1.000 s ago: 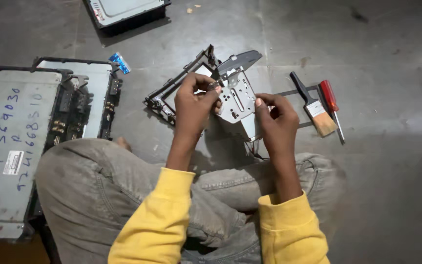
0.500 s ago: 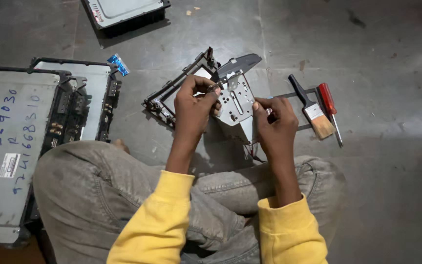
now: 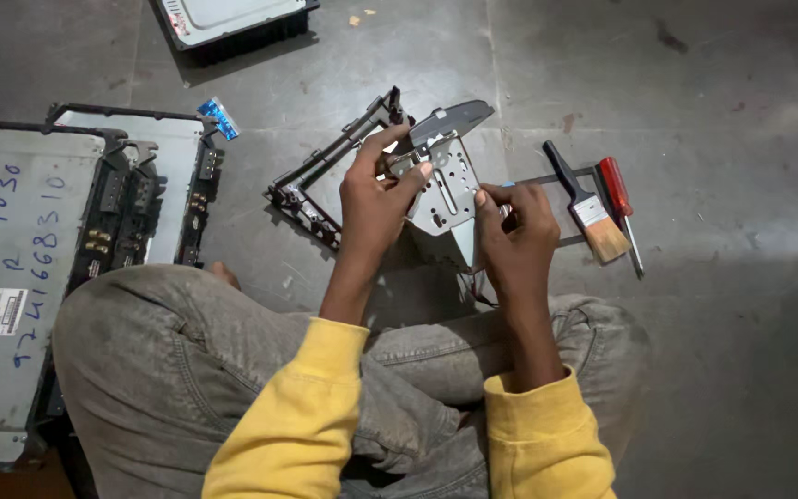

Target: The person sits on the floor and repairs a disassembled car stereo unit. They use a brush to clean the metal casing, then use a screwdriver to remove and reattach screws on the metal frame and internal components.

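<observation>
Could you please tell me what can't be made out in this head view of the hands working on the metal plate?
- What the right hand pinches at the metal plate: its fingers cover it.
- Lower part of the plate: hidden behind both hands; the left hand grips its top.
- Grey box at top: cut off by the frame edge.
- Screwdriver tip: too small.

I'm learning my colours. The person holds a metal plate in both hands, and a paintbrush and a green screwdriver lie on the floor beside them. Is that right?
Almost. The screwdriver has a red handle, not green, as the head view shows. The rest holds: the left hand and right hand hold the metal plate, and the paintbrush lies on the floor beside them.
</observation>
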